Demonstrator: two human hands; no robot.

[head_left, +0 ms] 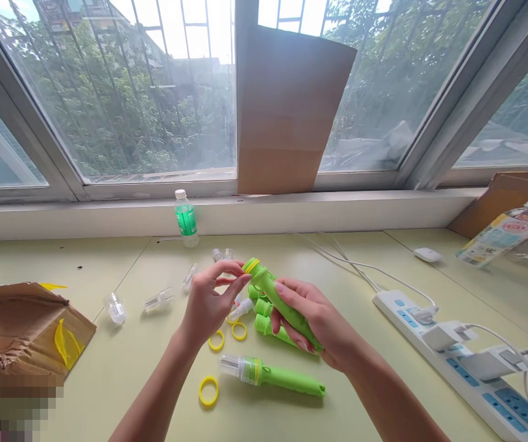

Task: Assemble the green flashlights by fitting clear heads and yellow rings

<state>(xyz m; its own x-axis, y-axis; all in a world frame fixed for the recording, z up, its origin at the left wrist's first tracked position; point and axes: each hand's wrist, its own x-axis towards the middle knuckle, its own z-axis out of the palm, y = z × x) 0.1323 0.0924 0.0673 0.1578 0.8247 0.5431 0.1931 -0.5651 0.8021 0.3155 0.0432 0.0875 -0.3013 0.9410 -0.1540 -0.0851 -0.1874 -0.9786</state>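
Observation:
My right hand (312, 319) is wrapped round a green plastic handle (273, 293) held up over the table, its threaded top pointing up and left. A yellow ring (250, 265) sits on that top end. My left hand (209, 301) pinches at the ring with thumb and fingertips. Below the hands lie two more green handles (268, 328) without caps. Nearer me lies a finished handle with a clear cap (273, 374). Yellow rings (209, 391) are scattered beside them.
Clear plastic caps (159, 300) lie to the left, and an open cardboard box (19, 328) stands at far left. A small green-labelled bottle (186, 218) stands by the sill. A white power strip (466, 362) with plugs and cables runs along the right. Cardboard (287, 110) leans on the window.

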